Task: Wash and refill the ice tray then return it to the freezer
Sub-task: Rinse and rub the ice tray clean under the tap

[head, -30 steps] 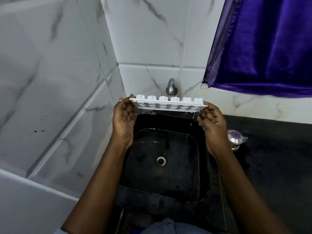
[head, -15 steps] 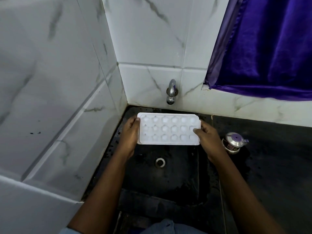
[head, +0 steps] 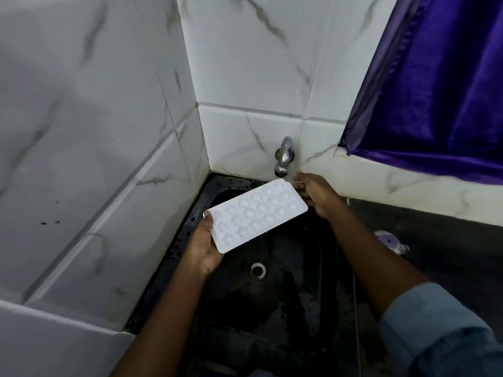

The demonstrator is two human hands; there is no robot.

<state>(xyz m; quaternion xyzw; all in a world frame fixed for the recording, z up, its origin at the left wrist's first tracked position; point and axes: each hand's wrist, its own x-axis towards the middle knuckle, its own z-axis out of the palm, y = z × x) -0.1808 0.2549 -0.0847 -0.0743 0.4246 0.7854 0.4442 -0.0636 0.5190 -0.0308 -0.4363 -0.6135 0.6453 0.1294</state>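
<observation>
Careful — your left hand grips the ice tray by its near end, tilted over the sink. Whether your right hand holds the far end, I can't tell — held one-handed, it could slip.

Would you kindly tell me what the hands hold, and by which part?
The left hand grips the white plastic ice tray by its near end; the right hand is at the far end, grip unclear.
</observation>
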